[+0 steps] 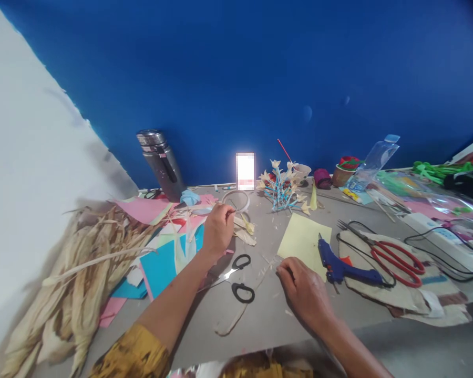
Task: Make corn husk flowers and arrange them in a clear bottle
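My left hand point(218, 230) is closed, with its fingertips beside a pale ring point(236, 195) that looks like a tape roll. Whether it grips the ring or something small is hidden. Dried husk pieces point(244, 231) lie just right of that hand. My right hand point(305, 294) rests low over the table, fingers curled together. Anything inside them cannot be made out. A thin pale strip point(242, 315) runs on the table to its left. Between my forearms lie black-handled scissors point(242, 293). Past the right hand sits a yellow paper sheet point(301, 236).
Dried corn husks point(90, 262) and coloured paper point(169, 265) cover the left. At the back stand a dark flask point(163, 165) and blue-stemmed husk flowers point(281, 189). On the right are a blue glue gun point(345, 270), red-handled shears point(398, 260) and a corded power strip point(445, 239).
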`<state>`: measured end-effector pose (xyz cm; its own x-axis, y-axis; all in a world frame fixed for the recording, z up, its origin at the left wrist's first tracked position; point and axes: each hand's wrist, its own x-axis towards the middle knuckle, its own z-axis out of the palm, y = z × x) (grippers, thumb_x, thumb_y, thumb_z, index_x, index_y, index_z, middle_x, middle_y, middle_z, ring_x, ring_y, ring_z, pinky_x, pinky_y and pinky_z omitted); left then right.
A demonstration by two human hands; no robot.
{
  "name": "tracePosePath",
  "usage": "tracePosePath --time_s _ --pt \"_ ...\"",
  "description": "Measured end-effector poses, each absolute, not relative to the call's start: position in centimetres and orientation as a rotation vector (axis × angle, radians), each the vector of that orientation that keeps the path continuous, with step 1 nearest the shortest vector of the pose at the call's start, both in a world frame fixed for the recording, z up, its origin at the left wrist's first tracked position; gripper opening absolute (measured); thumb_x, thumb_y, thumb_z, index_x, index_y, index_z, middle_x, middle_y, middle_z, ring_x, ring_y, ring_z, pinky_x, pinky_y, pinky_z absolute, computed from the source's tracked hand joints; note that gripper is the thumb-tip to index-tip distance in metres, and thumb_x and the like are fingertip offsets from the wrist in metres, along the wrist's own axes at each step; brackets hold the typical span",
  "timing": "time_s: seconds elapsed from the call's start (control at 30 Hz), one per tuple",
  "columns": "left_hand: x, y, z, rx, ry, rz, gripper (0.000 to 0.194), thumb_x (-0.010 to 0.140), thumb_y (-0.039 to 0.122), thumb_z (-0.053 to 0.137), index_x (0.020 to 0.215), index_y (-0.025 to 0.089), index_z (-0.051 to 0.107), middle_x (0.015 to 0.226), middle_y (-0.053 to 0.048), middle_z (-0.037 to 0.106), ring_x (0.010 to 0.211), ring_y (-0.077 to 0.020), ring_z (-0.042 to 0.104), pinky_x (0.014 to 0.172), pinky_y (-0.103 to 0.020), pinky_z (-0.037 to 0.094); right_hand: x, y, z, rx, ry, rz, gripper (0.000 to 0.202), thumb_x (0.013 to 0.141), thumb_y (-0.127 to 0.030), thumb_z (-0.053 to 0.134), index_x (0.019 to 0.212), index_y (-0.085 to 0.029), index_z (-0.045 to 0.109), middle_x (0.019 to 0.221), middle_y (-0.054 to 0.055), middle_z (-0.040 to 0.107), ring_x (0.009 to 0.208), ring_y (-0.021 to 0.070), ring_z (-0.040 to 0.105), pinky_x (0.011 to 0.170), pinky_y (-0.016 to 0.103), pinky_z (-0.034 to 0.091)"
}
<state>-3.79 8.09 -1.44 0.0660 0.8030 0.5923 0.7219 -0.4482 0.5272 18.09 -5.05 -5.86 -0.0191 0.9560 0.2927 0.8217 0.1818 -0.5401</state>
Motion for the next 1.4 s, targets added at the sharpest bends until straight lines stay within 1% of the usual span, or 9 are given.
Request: tracePosePath --time_s 0.33,0.53,0.63,0.73,0.87,0.93,1.07,1.23,1.4 --pt "-1.1 11.8 -2.1 2.421 1.599 0.945 0.021 0.087 0.006 0.050 0.079 0.019 0.066 0.091 -0.008 0.067 0.088 -0.0223 0.064 0.082 -0.034 0.051 18.7 -5.1 -6.2 -1.594 -1.802 0.415 0.017 0.094 -0.031 0.050 0.084 -0.022 0.061 0.081 0.004 0.069 0.073 0.0207 0.065 0.066 0.029 0.041" --pt "-2.4 12.6 -0.1 2.351 1.734 0.876 0.037 0.084 0.005 0.050 0.111 0.020 0.070 0.120 -0.008 0.069 0.101 -0.0207 0.065 0.093 -0.033 0.049 19.1 -5.2 -6.3 -1.487 -1.759 0.484 0.016 0.093 -0.029 0.052 0.087 -0.022 0.065 0.089 0.006 0.070 0.080 0.0212 0.066 0.072 0.030 0.045" --pt "-7.2 11.1 2.7 2.191 1.972 0.790 0.028 0.089 0.016 0.045 0.095 0.019 0.072 0.094 -0.009 0.074 0.090 -0.0240 0.067 0.083 -0.034 0.049 19.3 -5.3 -6.3 -1.494 -1.777 0.530 0.021 0.095 -0.037 0.053 0.084 -0.022 0.064 0.083 0.005 0.070 0.074 0.0207 0.065 0.069 0.030 0.044" --pt "-12.5 8.1 4.7 2.030 2.159 0.610 0.031 0.090 0.024 0.044 0.068 0.019 0.066 0.064 -0.007 0.065 0.067 -0.0230 0.064 0.066 -0.031 0.044 19.6 -5.4 -6.3 -1.499 -1.792 0.543 0.031 0.099 -0.042 0.045 0.084 -0.022 0.063 0.078 0.004 0.069 0.071 0.0202 0.064 0.067 0.030 0.043" --pt "-16.0 3.9 3.7 1.897 2.284 0.401 0.039 0.080 0.041 0.060 0.048 0.022 0.050 0.051 -0.004 0.055 0.054 -0.0219 0.055 0.057 -0.031 0.035 19.5 -5.5 -6.0 -1.515 -1.798 0.552 0.041 0.101 -0.048 0.038 0.080 -0.023 0.063 0.066 0.002 0.065 0.060 0.0187 0.060 0.060 0.029 0.040" --pt "-16.3 2.7 2.4 1.847 2.261 0.344 0.036 0.073 0.042 0.067 0.048 0.022 0.049 0.050 -0.002 0.054 0.053 -0.0202 0.053 0.056 -0.030 0.033 19.3 -5.5 -5.8 -1.517 -1.809 0.535 0.044 0.100 -0.051 0.038 0.077 -0.023 0.062 0.066 0.003 0.066 0.059 0.0188 0.060 0.058 0.028 0.039" --pt "-17.0 1.4 1.3 1.787 2.237 0.417 0.028 0.075 0.041 0.061 0.056 0.022 0.053 0.056 -0.001 0.058 0.057 -0.0188 0.055 0.055 -0.028 0.034 19.3 -5.4 -5.6 -1.504 -1.810 0.527 0.036 0.096 -0.048 0.045 0.078 -0.022 0.064 0.074 0.005 0.070 0.066 0.0200 0.063 0.061 0.028 0.042" --pt "-14.9 -2.1 2.3 1.468 1.887 0.942 0.034 0.076 0.050 0.061 0.061 0.021 0.054 0.051 0.003 0.052 0.050 -0.0138 0.045 0.052 -0.026 0.037 18.9 -5.7 -4.6 -1.462 -1.589 0.570 0.031 0.090 -0.047 0.055 0.078 -0.020 0.066 0.074 0.005 0.069 0.067 0.0198 0.062 0.063 0.028 0.046" --pt "-6.7 -5.8 2.3 1.536 1.625 1.070 0.031 0.078 0.045 0.065 0.061 0.021 0.055 0.055 0.003 0.051 0.053 -0.0126 0.044 0.052 -0.024 0.037 15.0 -5.8 -1.3 -1.249 -1.516 0.941 0.035 0.092 -0.048 0.051 0.078 -0.019 0.064 0.067 0.001 0.062 0.059 0.0145 0.056 0.055 0.023 0.044"
